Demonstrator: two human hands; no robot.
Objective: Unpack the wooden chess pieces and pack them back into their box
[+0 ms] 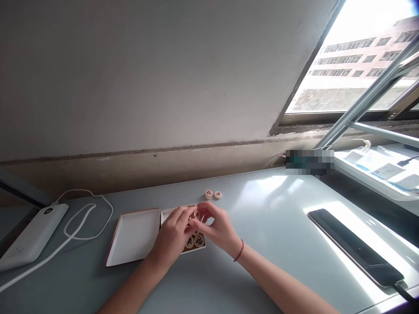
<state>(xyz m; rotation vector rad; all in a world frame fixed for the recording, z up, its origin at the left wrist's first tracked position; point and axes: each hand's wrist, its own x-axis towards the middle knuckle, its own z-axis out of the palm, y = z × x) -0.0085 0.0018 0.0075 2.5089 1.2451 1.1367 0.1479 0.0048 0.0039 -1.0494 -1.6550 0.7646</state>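
Head view: the left hand (175, 231) lies over the shallow white rectangular box (197, 250), its fingers bent and close together above the interior. Whether they grip anything cannot be told, as the hand covers what lies beneath.

The right hand (220, 223) reaches in from the box's right side. Its thumb and index finger are curved and narrowly spaced beside the round, pale disc with a red character (197, 214); a firm grip on it cannot be confirmed. A thin red cord bracelet (240, 251) is on the wrist.

Below the fingertips, inside the box, two round, pale discs with black characters (199, 240) lie face up, side by side. Beyond the right fingers, outside the box, two small pale cylindrical pieces with red characters (208, 193) rest on the smooth grey-blue tabletop (262, 226).

Left of the left fingers, an open white tray with a reddish-brown edge (134, 235) lies just beside the box. Farther left is a white, slab-shaped power bank (36, 233) with a white cable (78, 226). Well to the right of the right fingers lies a black, flat phone (355, 246).
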